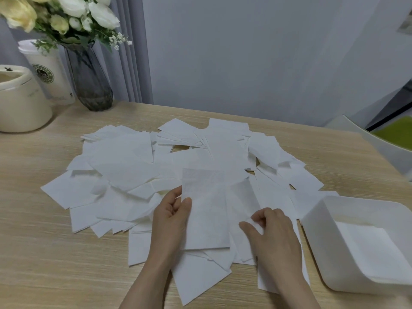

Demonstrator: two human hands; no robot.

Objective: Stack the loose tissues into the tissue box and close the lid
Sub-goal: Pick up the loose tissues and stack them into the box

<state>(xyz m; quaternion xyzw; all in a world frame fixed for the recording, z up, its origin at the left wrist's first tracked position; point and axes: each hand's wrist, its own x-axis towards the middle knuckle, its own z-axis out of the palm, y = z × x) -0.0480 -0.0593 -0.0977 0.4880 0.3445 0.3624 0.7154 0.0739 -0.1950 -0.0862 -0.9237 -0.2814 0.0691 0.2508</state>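
Several loose white tissues (124, 166) lie spread in a wide pile across the wooden table. My left hand (171, 217) pinches the left edge of one folded tissue (205, 210), held raised above the pile. My right hand (269, 233) rests on the tissues just to its right and pinches another tissue (243, 206) between thumb and fingers. The open white tissue box (316, 239) stands at the right edge with some tissues lying flat inside it. No lid shows in the view.
At the back left stand a cream container (22, 103), a white paper cup (51, 72) and a dark glass vase (89, 79) of white flowers. A white chair with a green cushion (394, 132) sits beyond the table's right edge. Bare table (55, 264) lies at the near left.
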